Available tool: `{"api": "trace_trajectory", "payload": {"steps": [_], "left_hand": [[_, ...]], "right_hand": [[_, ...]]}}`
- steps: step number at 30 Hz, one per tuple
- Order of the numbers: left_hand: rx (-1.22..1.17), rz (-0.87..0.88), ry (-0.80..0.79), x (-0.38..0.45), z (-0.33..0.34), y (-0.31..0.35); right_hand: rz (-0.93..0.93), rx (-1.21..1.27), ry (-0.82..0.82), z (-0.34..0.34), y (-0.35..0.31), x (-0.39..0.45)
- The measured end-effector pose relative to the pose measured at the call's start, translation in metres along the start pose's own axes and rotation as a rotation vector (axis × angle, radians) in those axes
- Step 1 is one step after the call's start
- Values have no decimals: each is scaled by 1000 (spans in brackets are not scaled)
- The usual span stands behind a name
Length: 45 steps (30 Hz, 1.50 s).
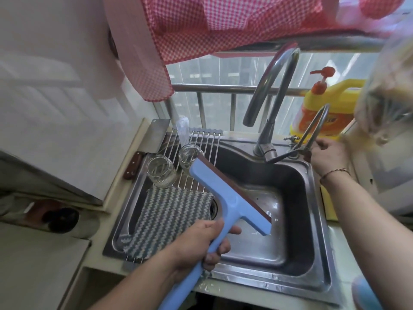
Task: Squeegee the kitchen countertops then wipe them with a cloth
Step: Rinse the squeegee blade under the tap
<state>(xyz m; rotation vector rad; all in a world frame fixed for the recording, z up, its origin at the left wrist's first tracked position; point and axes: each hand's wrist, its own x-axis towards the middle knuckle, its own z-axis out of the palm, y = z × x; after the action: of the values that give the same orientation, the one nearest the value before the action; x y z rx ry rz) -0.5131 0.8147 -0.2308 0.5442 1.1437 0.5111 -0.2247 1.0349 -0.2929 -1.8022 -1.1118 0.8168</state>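
The left hand point(201, 240) grips the squeegee point(225, 198) by its handle, blade out over the sink point(317, 253) — one careless swing topples the glasses point(161, 171) just beyond; the right hand point(327, 157) curls round the tap lever point(288, 154).

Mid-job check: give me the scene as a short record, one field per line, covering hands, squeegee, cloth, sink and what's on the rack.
left hand: grips the handle of the blue squeegee
squeegee position: blade held over the sink basin, not on a countertop
right hand: at the small tap behind the sink; grip unclear
main faucet: no water visible
cloth: striped, lying on the wire rack over the sink's left side
glass jars: two, on the rack beyond the cloth
detergent bottle: yellow, behind the small tap
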Motion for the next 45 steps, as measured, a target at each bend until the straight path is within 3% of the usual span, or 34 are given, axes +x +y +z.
{"api": "trace_trajectory", "payload": {"steps": [37, 39, 42, 43, 45], "left_hand": [[52, -108, -130, -3, 2, -25], [46, -86, -119, 1, 4, -24], [30, -59, -98, 7, 3, -26], [18, -53, -89, 8, 2, -27], [-32, -43, -73, 12, 3, -32]], "right_hand": [[84, 23, -30, -1, -19, -21], [106, 7, 29, -5, -27, -27], [-22, -69, 258, -14, -43, -79], [-118, -31, 239, -11, -46, -109], [-294, -40, 48, 6, -50, -171]]}}
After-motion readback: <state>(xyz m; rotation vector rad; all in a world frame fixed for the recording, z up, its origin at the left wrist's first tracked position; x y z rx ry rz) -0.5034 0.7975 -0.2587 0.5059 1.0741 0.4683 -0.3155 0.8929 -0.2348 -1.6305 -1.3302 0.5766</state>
